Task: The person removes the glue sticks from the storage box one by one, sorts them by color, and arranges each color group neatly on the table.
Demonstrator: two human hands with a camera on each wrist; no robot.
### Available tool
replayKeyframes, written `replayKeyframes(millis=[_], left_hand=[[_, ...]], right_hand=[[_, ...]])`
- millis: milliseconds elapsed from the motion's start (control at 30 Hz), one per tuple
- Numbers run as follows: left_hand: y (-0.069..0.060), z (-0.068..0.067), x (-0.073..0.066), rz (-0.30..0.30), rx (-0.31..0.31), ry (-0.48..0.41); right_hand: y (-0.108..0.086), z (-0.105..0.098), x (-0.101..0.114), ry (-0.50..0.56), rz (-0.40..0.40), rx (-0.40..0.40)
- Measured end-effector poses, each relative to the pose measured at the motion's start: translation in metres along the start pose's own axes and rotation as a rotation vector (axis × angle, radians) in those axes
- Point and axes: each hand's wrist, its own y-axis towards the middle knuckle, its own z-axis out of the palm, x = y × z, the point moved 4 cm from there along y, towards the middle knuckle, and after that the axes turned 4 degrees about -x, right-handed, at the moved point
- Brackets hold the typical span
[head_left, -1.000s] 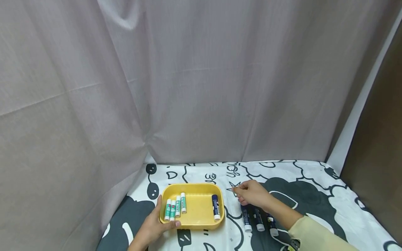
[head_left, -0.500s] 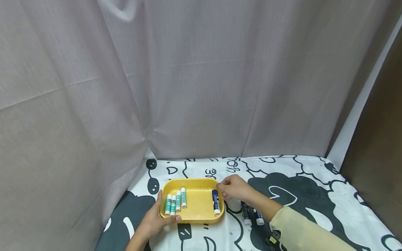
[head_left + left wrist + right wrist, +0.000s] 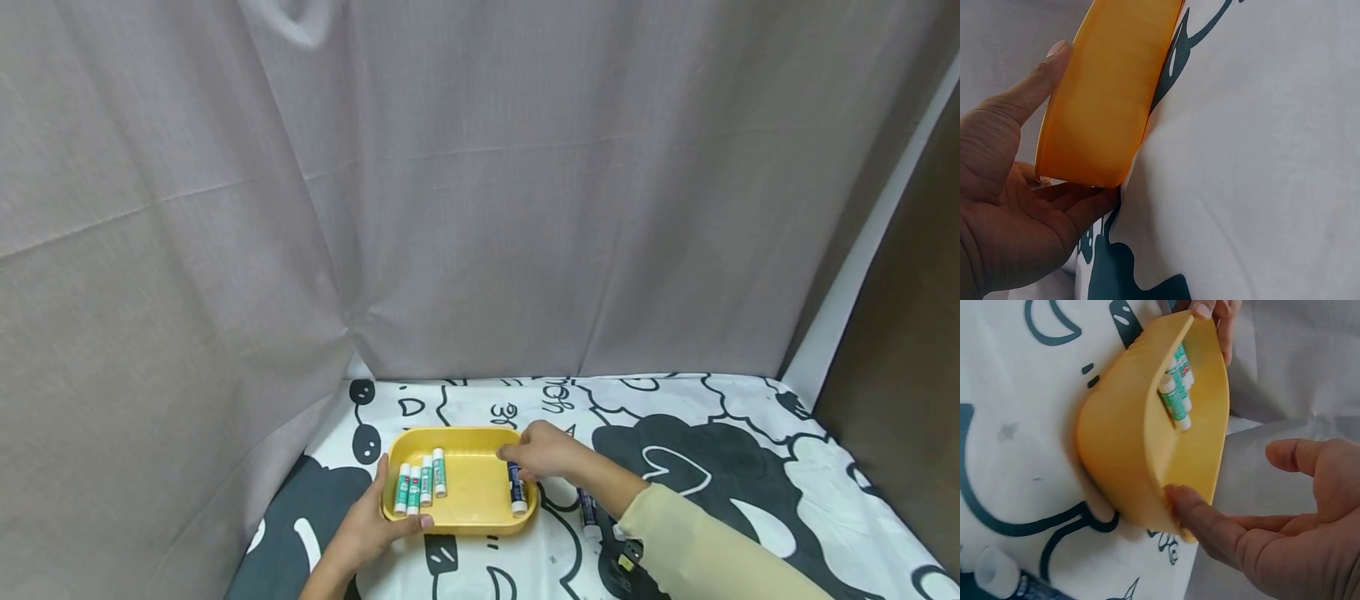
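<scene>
My left hand (image 3: 366, 533) grips the left end of a yellow tray (image 3: 476, 483), thumb on its near side; the left wrist view shows this hand (image 3: 1022, 219) around the tray's end (image 3: 1107, 94). Several green-and-white glue sticks (image 3: 414, 492) lie at the tray's left. A dark blue stick (image 3: 517, 492) lies at its right end, partly covered by my right hand (image 3: 551, 454). In the right wrist view, that hand (image 3: 1291, 531) touches the tray's rim (image 3: 1159, 394) with its fingertips, thumb spread apart, nothing visibly held.
To the right of the tray, a dark blue stick (image 3: 588, 510) lies on the patterned cloth (image 3: 540, 567), with another mostly hidden by the right sleeve (image 3: 697, 542). A grey curtain (image 3: 480, 250) hangs behind, and a brown surface (image 3: 900, 317) stands at the right.
My right hand has moved left from above the dark sticks on the cloth to the tray's right end. The left hand keeps its grip on the tray.
</scene>
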Motion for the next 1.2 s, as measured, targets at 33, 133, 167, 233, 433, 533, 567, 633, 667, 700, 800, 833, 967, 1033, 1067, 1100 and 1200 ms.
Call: replayKeyframes(millis=[33, 133, 167, 233, 433, 533, 567, 633, 667, 700, 800, 833, 967, 1033, 1067, 1100, 1200], left_hand=[[0.000, 0.000, 0.000, -0.005, -0.001, 0.002], [0.000, -0.001, -0.002, -0.011, -0.001, 0.010], [0.000, -0.001, -0.002, -0.011, -0.001, 0.009], [0.000, -0.001, -0.002, -0.006, 0.000, 0.006], [-0.002, 0.001, -0.001, 0.012, 0.004, -0.003], [-0.002, 0.001, -0.001, 0.019, 0.002, -0.008], [-0.002, 0.000, -0.002, 0.021, 0.000, -0.009], [-0.002, -0.001, -0.002, 0.027, -0.002, -0.011], [-0.002, -0.001, -0.002, 0.030, -0.004, -0.012], [-0.002, -0.002, -0.002, 0.032, -0.005, -0.012], [-0.002, -0.003, -0.003, 0.029, -0.008, -0.012], [-0.003, -0.004, -0.003, 0.026, -0.009, -0.010], [-0.003, -0.004, -0.002, 0.009, -0.010, -0.001], [-0.003, -0.004, -0.002, 0.004, -0.007, 0.001], [-0.003, -0.003, -0.002, 0.003, -0.004, -0.003], [-0.003, -0.003, -0.002, 0.003, -0.003, -0.008], [-0.001, 0.000, -0.003, 0.011, 0.003, -0.015]], right_hand=[[0.001, 0.001, 0.002, -0.016, 0.000, 0.005], [0.004, 0.004, 0.007, -0.068, -0.012, 0.009], [0.005, 0.006, 0.009, -0.083, -0.016, 0.006], [0.006, 0.009, 0.011, -0.119, -0.025, -0.004], [0.009, 0.020, 0.014, -0.183, -0.050, -0.035], [0.010, 0.024, 0.015, -0.207, -0.064, -0.041], [0.011, 0.025, 0.015, -0.213, -0.064, -0.042], [0.013, 0.025, 0.015, -0.216, -0.063, -0.041], [0.014, 0.026, 0.015, -0.218, -0.062, -0.041], [0.015, 0.026, 0.015, -0.213, -0.061, -0.040], [0.016, 0.026, 0.014, -0.174, -0.055, -0.038], [0.015, 0.026, 0.014, -0.161, -0.060, -0.040], [0.012, 0.028, 0.013, -0.146, -0.075, -0.062], [0.010, 0.030, 0.014, -0.188, -0.100, -0.076], [0.010, 0.032, 0.015, -0.211, -0.112, -0.080], [0.009, 0.034, 0.016, -0.241, -0.131, -0.088], [0.009, 0.041, 0.016, -0.292, -0.159, -0.104]])
